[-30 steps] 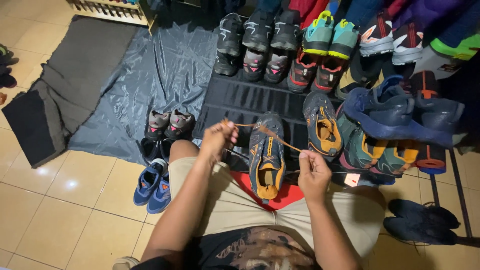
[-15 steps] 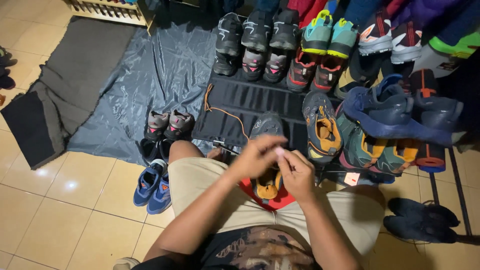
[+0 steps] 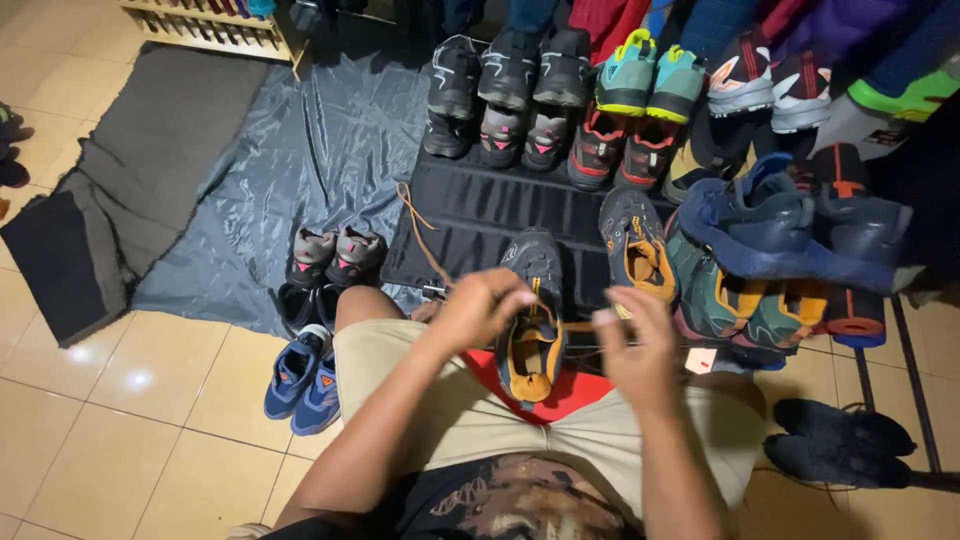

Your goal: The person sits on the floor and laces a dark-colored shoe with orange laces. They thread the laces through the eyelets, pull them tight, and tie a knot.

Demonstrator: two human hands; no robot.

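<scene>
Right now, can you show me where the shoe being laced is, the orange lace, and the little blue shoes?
Shoe (image 3: 533,345), head view, on its orange lining.
Lace (image 3: 420,235), head view, on the loose stretch over the black mat.
Blue shoes (image 3: 303,380), head view, on the toe ends.

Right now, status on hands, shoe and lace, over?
Left hand pinching lace at shoe. Right hand gripping the other lace end. Shoe on lap, toe away. Lace trails onto black mat; nothing in the way.
</scene>
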